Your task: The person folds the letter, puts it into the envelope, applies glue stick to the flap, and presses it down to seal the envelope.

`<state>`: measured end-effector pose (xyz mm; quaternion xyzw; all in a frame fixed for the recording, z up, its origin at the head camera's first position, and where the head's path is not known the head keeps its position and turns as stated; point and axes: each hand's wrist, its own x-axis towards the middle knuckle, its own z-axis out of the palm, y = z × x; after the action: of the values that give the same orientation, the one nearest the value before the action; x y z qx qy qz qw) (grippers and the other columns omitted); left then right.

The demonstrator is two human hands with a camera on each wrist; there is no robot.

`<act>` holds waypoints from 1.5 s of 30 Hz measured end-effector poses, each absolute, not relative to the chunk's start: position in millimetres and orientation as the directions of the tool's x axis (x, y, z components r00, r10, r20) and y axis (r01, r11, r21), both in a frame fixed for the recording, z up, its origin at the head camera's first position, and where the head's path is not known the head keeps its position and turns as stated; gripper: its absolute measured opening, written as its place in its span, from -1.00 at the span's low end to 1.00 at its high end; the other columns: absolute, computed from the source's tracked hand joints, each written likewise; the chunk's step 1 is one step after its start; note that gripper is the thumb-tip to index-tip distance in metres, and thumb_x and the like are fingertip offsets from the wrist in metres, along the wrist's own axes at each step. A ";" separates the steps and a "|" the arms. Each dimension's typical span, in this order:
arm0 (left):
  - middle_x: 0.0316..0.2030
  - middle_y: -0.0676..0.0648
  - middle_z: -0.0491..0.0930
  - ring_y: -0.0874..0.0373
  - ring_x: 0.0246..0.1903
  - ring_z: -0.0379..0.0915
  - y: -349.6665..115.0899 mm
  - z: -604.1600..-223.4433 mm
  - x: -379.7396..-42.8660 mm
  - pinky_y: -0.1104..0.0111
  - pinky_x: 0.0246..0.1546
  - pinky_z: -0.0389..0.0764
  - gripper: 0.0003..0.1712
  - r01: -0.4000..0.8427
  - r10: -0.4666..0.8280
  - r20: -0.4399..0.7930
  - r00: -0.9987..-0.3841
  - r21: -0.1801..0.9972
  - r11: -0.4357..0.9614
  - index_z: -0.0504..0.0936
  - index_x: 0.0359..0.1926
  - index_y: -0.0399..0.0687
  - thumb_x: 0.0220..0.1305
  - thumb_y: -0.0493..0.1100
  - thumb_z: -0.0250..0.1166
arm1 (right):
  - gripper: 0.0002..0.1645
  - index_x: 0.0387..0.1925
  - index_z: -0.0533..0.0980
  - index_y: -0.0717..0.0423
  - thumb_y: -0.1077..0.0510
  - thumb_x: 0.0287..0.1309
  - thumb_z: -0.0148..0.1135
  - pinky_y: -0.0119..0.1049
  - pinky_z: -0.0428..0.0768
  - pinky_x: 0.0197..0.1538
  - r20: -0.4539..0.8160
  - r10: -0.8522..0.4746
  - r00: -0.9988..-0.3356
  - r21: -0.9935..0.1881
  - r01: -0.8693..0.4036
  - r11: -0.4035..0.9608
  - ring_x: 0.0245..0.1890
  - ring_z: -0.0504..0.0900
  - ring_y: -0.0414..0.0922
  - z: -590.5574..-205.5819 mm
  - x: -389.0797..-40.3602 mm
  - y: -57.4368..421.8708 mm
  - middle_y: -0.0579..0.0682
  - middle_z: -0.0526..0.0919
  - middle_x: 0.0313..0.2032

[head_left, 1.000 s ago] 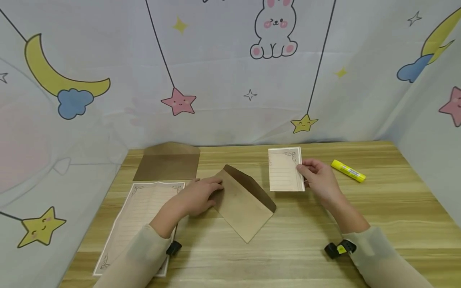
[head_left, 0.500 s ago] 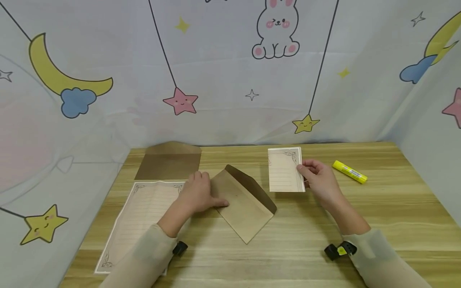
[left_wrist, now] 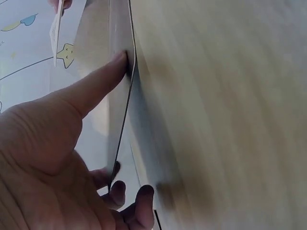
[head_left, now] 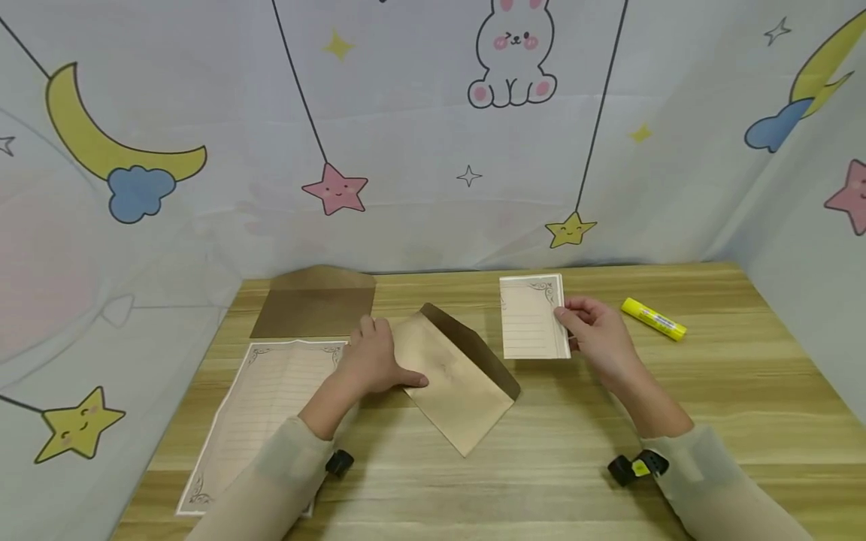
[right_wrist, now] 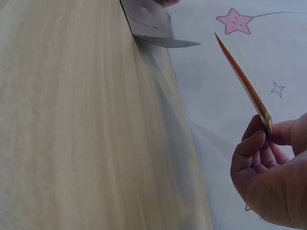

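Note:
In the head view my left hand (head_left: 370,362) grips the left edge of a kraft-paper envelope (head_left: 460,402), thumb across its face. Seen from the left wrist, the thumb presses one side of the envelope (left_wrist: 116,110) while the other fingers curl at its far edge. The envelope lies slanted at the middle of the table, its darker flap (head_left: 473,349) raised toward the upper right. My right hand (head_left: 604,338) pinches a folded sheet of lined letter paper (head_left: 531,323) by its right edge. That folded paper (right_wrist: 242,74) is edge-on and raised off the table in the right wrist view.
Another brown envelope (head_left: 313,312) with its flap unfolded lies at the back left. Below it is a bordered lined letter sheet (head_left: 264,413), partly under the left arm. A yellow glue stick (head_left: 653,319) lies at the right. A printed cloth (head_left: 419,225) hangs behind the table.
My left hand has moved its thumb onto the envelope's face and its fingers back to the edge. The envelope stays about in place, and the right hand still holds the folded paper.

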<state>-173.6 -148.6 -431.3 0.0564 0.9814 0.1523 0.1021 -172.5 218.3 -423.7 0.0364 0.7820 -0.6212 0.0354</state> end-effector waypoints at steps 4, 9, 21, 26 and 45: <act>0.14 -0.32 0.17 -0.19 -0.16 0.45 -149.2 -431.4 -174.4 0.04 -0.15 0.61 0.19 0.039 0.122 -0.139 -0.983 0.488 0.872 0.27 0.24 -0.31 -0.11 0.28 0.75 | -0.48 0.28 0.45 0.38 0.02 0.61 0.17 -0.30 0.72 -0.24 -0.108 0.010 -0.994 -0.969 0.107 0.223 -0.25 0.63 -0.18 -420.9 -172.1 216.7 0.13 0.64 -0.09; 0.17 -0.31 0.21 -0.19 -0.11 0.49 -150.5 -424.7 -177.0 0.03 -0.03 0.60 0.17 -0.013 0.071 -0.097 -0.993 0.674 0.739 0.22 0.35 -0.21 -0.08 0.05 0.79 | -0.47 0.29 0.45 0.37 0.00 0.61 0.16 -0.29 0.72 -0.21 -0.105 0.001 -0.994 -0.970 0.103 0.218 -0.23 0.63 -0.16 -419.1 -171.8 216.0 0.17 0.63 -0.04; -0.04 -0.29 0.63 0.00 -0.29 0.71 -153.2 -417.6 -182.0 0.25 -0.29 0.71 0.09 -0.030 0.061 -0.057 -0.997 0.930 0.367 0.18 0.58 -0.15 0.14 -0.39 0.60 | -0.53 0.24 0.47 0.34 0.06 0.55 0.26 -0.25 0.76 -0.22 -0.034 -0.043 -0.998 -0.980 0.025 0.196 -0.28 0.67 -0.14 -411.7 -169.8 207.9 0.13 0.69 -0.12; 0.00 -0.32 0.67 0.01 -0.29 0.75 -149.9 -416.4 -182.8 0.24 -0.39 0.77 0.24 -0.038 0.066 -0.052 -0.996 0.980 0.196 -0.02 0.68 -0.04 0.16 -0.49 0.54 | -0.61 0.18 0.49 0.38 0.17 0.52 0.29 -0.23 0.77 -0.24 0.039 -0.070 -0.997 -0.972 -0.054 0.228 -0.34 0.68 -0.15 -411.6 -170.1 203.1 0.18 0.71 -0.14; -0.17 -0.17 0.75 0.09 -0.25 0.74 -140.8 -418.4 -181.8 0.16 -0.17 0.79 -0.71 -0.130 0.180 -0.115 -0.977 0.989 -0.074 0.43 0.24 -0.40 0.60 -0.41 0.12 | -0.82 -0.01 0.63 0.28 0.27 0.45 0.34 -0.39 0.67 -0.39 0.319 -0.092 -0.943 -0.768 -0.315 0.557 -0.38 0.73 0.07 -407.8 -172.8 177.7 0.11 0.75 -0.28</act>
<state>-181.8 -140.8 -418.4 0.0188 0.6722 0.7325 0.1058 -172.8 177.7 -407.8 -0.1164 0.8740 -0.4558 -0.1219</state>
